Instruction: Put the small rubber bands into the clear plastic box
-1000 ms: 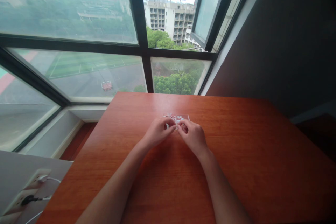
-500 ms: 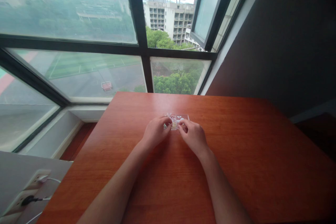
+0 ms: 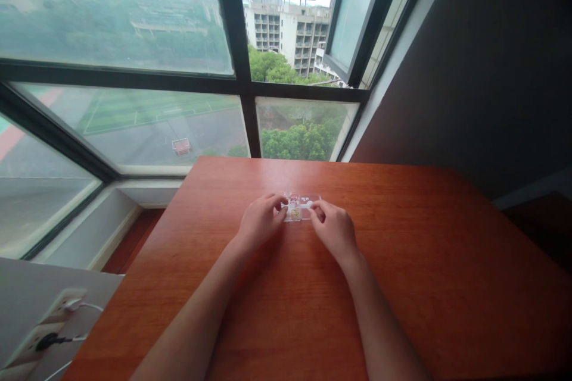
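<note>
A small clear plastic assembly (image 3: pixel 294 214) lies on the table between my hands, with a yellowish coil-like ring in its front part and reddish bits behind. My left hand (image 3: pixel 261 221) curls around its left end, thumb and forefinger gripping there. On its right side is a flat clear plate (image 3: pixel 304 197) carrying a small white piece (image 3: pixel 308 205). My right hand (image 3: pixel 334 227) has thumb and forefinger pinched at the right end of this white piece. The fingertips partly cover both ends, so fine details are hidden.
The reddish-brown wooden table (image 3: pixel 424 250) extends widely around the hands. Beyond its far edge stand dark-framed windows (image 3: pixel 250 86). A dark wall (image 3: pixel 469 71) rises at right. A wall socket with plugs and cords (image 3: pixel 49 339) is at lower left.
My right hand has shifted slightly right and my left hand slightly left, so the gap between them is wider. More of the assembly and the white piece shows now.
</note>
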A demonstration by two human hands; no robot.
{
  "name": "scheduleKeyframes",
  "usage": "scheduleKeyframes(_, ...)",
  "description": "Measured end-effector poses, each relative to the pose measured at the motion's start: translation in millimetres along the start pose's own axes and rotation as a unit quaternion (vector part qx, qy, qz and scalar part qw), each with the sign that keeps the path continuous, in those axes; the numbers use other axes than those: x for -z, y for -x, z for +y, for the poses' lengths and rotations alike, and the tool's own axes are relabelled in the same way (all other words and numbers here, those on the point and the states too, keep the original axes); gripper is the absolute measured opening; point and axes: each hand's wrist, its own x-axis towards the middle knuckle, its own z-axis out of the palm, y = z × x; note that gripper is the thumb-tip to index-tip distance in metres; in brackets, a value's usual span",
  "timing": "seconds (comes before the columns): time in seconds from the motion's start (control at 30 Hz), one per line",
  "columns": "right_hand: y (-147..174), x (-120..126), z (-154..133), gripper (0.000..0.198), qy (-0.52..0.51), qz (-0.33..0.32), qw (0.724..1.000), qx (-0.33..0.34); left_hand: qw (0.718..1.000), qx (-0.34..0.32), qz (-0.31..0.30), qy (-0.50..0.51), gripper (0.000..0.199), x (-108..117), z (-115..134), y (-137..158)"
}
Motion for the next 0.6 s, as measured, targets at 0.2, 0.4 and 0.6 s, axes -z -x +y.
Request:
scheduleKeyframes(0.2,-5,2,14,0.016,0.041,-0.007,0.997,-0.067,0.999,0.031,0.002,0.019,0.030,7,-15,-3)
scheduleKeyframes(0.4,-7,-2,24,0.025,0.099,-0.012,0.992,-0.075,0.997,-0.024,-0.070,0.037,0.069,10,-34,-4)
scheduleKeyframes(0.6,-5,-9,25,0.029,0.135,-0.036,0.988,-0.065,0.995,-0.039,-0.087,0.000,0.079,6,-36,-3)
